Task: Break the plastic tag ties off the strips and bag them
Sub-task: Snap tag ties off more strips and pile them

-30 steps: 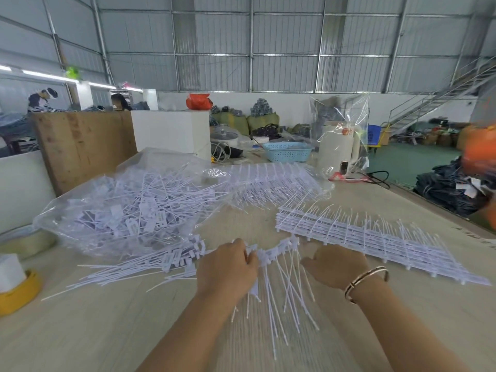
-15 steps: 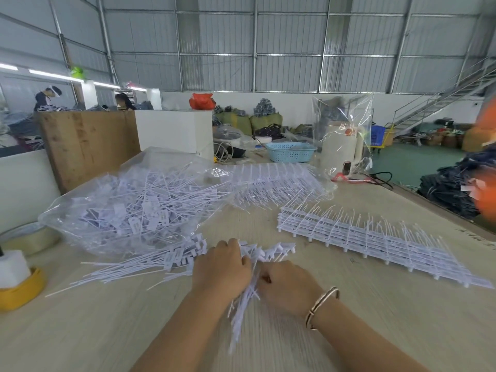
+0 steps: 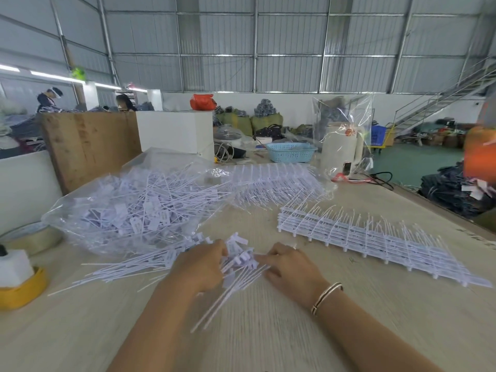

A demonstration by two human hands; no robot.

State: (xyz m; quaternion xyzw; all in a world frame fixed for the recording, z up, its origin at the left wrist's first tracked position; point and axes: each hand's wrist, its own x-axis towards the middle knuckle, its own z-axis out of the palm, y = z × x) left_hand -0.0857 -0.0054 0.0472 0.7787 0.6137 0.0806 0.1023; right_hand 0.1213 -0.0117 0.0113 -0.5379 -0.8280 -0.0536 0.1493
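The left hand [image 3: 200,267] and the right hand [image 3: 291,267] meet at the lower centre of the frame, both with fingers curled round a bunch of tag ties [image 3: 239,267], thin white plastic stalks with small flat heads bunched between the fingers and their tails fanning down toward the bottom of the frame. The right wrist wears a bracelet [image 3: 326,298]. Just left of the hands lies a loose heap of ties [image 3: 128,267] on the wooden tabletop [image 3: 268,339]. Further up and left sits a clear plastic bag [image 3: 134,202] full of tangled white ties. At centre right a stack of unbroken strips [image 3: 375,240] lies like a long white comb.
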